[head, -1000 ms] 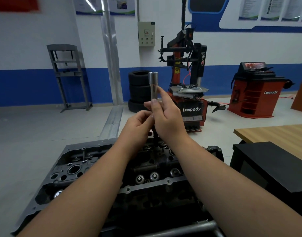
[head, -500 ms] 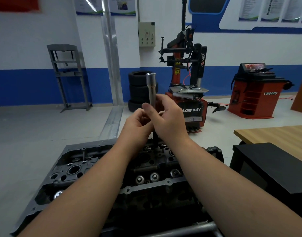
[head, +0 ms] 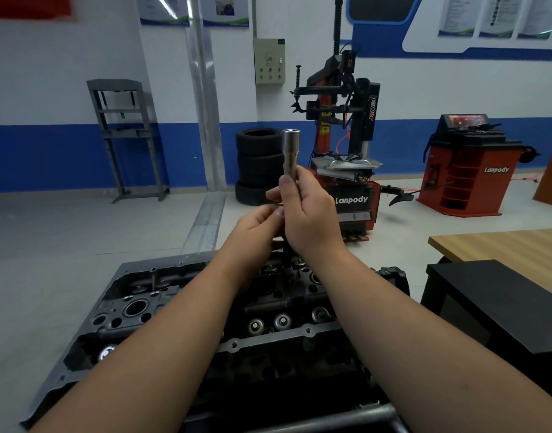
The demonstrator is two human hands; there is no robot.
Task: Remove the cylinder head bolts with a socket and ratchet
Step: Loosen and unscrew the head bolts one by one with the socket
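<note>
At the centre of the frame, both hands are raised above a bare cylinder head (head: 181, 307) that fills the lower half. The right hand (head: 312, 217) wraps its grip round a long silver socket (head: 289, 154) held upright, open end up. The left hand (head: 253, 232) pinches a dark part just below it, hidden by fingers.

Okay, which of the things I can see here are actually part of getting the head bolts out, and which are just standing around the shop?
Part of the job:
long socket, gripped upright in the right hand
left hand, holding it lower down
cylinder head

Just standing around:
tyre changer
stacked tyres
red wheel balancer
grey press frame
wooden table
</note>
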